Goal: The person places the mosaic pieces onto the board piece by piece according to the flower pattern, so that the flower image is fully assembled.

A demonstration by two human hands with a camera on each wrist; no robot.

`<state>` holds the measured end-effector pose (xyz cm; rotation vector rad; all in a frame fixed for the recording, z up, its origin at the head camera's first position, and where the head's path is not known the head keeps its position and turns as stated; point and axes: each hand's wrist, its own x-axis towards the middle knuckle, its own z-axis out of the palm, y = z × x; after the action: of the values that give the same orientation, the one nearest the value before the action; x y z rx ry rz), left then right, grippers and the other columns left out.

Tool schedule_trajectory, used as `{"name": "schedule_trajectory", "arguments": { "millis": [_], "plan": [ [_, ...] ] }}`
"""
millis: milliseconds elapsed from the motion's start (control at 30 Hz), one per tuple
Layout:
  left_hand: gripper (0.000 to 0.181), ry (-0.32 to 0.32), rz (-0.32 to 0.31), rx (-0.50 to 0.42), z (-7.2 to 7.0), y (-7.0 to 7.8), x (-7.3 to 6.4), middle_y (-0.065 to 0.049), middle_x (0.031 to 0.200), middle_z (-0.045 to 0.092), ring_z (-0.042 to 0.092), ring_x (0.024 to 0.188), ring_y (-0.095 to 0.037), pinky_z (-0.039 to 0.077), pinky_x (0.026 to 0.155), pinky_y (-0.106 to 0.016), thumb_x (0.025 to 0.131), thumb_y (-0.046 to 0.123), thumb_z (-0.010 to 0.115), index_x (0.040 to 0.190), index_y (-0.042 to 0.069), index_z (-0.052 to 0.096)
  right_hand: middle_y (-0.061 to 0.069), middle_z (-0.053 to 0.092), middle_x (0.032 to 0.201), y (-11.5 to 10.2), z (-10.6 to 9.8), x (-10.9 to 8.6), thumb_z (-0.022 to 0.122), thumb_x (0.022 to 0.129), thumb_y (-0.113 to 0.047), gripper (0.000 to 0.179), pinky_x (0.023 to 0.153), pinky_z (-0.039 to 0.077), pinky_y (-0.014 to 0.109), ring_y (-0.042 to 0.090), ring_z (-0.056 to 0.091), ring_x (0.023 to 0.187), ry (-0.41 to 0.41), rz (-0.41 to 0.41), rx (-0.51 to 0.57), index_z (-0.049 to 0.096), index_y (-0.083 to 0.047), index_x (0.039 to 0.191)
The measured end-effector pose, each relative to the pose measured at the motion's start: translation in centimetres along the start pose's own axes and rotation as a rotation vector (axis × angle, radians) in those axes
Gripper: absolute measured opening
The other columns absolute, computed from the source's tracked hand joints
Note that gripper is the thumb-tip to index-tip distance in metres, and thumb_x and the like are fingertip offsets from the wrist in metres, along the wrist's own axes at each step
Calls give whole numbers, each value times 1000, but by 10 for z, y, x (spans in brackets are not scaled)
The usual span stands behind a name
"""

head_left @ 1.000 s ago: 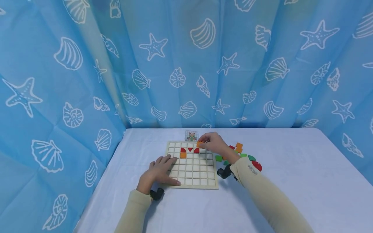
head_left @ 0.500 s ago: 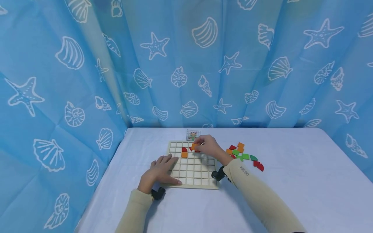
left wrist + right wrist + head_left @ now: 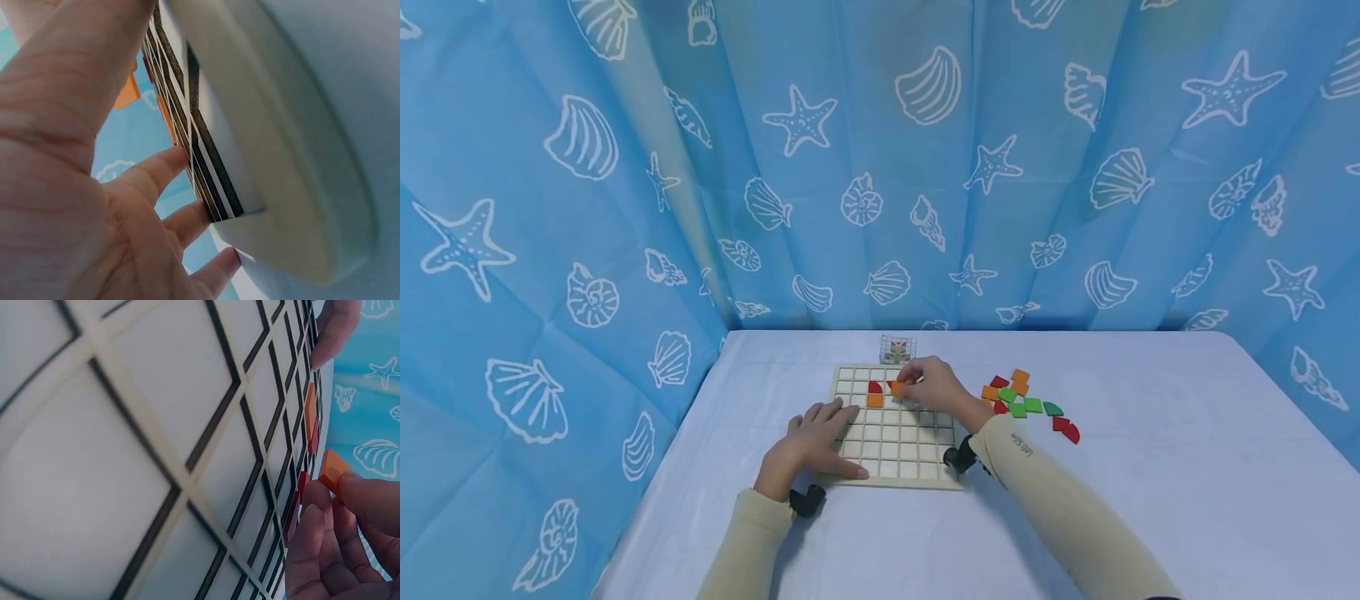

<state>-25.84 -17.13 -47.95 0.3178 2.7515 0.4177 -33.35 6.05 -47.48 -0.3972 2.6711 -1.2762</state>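
Observation:
My right hand (image 3: 931, 384) pinches an orange square tile (image 3: 334, 470) between thumb and fingers, close over the upper part of a white gridded board (image 3: 887, 450). Spread across the board's left edge, my left hand (image 3: 816, 437) rests with its fingers straight and its thumb at the front rim. Near the top of the grid sit a red quarter-round tile (image 3: 875, 387) and, directly below it, another orange square tile (image 3: 875, 401). A small red piece (image 3: 891, 384) shows just left of the held tile. In the right wrist view, red tiles (image 3: 304, 485) lie beyond the fingertips.
Right of the board lies a loose group of tiles: orange squares (image 3: 1020, 376), green squares (image 3: 1033, 405), a dark green piece (image 3: 1053, 408) and red pieces (image 3: 1071, 433). A pattern card (image 3: 897, 350) stands behind the board. A blue curtain (image 3: 865, 250) hangs behind the white table (image 3: 1150, 467).
My right hand has moved left and down over the board, carrying the orange square tile from the upper right toward the middle columns. The left hand stays put on the board.

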Motion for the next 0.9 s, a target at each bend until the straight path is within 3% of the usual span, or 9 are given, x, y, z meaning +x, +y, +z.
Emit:
{"name": "schedule_trajectory", "arguments": {
  "millis": [367,900],
  "plan": [
    [107,-2,-1,-1,1,-2,1,-7,165,22,16,151,-36,14,118,-66,67,65,81,155,29,31,5,70,98,0,5,1,72,89,-10,8,65,53,29,16,62,80,-47,-47,6,72,-9,97],
    [107,1,-8,10,-2,2,-1,-8,165,22,17,151,-36,14,118,-67,67,64,82,155,29,32,3,69,92,0,10,5,74,87,-8,10,79,55,32,14,61,83,-73,-34,-36,73,-8,97]
  ]
}}
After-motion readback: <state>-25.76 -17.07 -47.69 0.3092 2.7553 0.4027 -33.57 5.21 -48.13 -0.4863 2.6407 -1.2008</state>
